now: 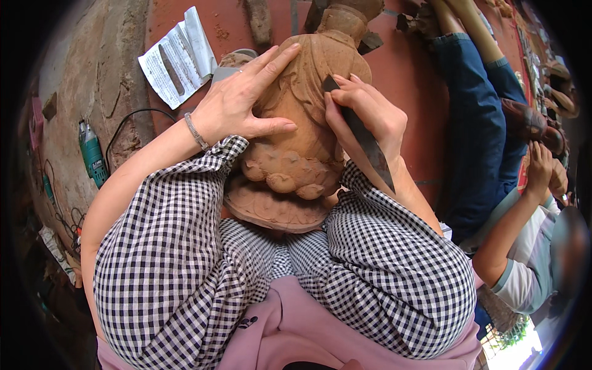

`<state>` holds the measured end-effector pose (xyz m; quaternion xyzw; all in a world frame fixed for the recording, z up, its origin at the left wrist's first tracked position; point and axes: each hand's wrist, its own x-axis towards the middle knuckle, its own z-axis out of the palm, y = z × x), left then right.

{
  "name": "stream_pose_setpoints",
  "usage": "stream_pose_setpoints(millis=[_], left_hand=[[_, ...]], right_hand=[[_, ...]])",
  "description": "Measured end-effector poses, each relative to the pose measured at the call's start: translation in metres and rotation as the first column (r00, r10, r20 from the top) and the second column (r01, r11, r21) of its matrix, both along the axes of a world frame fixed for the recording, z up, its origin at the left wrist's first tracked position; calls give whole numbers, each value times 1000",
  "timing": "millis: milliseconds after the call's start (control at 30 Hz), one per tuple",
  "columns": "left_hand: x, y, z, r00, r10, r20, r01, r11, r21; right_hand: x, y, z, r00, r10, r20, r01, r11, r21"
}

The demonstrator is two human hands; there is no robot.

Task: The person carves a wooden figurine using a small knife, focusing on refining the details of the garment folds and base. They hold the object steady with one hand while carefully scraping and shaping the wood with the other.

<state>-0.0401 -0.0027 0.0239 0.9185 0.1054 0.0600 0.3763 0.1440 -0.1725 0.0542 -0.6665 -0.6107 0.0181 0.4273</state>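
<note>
A carved wooden figure (302,123) with a petal-shaped base lies between my knees, its head pointing away from me. My left hand (243,98) rests flat on the figure's left side, fingers spread, with a metal bracelet on the wrist. My right hand (367,114) grips a flat dark metal blade (364,142). The blade's tip touches the figure's upper right side, and its long end runs back over my wrist. My legs in black-and-white checked trousers (185,265) frame the base.
A folded sheet of paper (179,58) lies on the red tiled floor at the upper left. A green power tool (92,154) with a black cord sits at the far left. Another person in blue jeans (481,135) sits close on my right.
</note>
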Motion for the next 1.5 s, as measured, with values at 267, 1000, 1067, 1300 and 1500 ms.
stream_pose_setpoints(millis=[267,1000,1067,1300,1500], left_hand=[[0,-2,-12,995,17,99,-25,996,84],[1,-1,-11,995,4,97,-11,997,73],[0,0,-11,996,5,88,-12,997,76],[0,1,-11,995,-3,103,-5,997,76],[0,2,-2,1000,-30,-11,30,1000,9]], right_hand=[[0,-3,4,998,-10,-59,9,1000,-17],[1,-3,13,949,-80,-305,53,994,-96],[4,-10,5,949,-101,-298,65,990,-125],[5,-41,-2,900,-137,-413,97,988,-118],[7,-14,-5,982,1,-189,-4,1000,-16]])
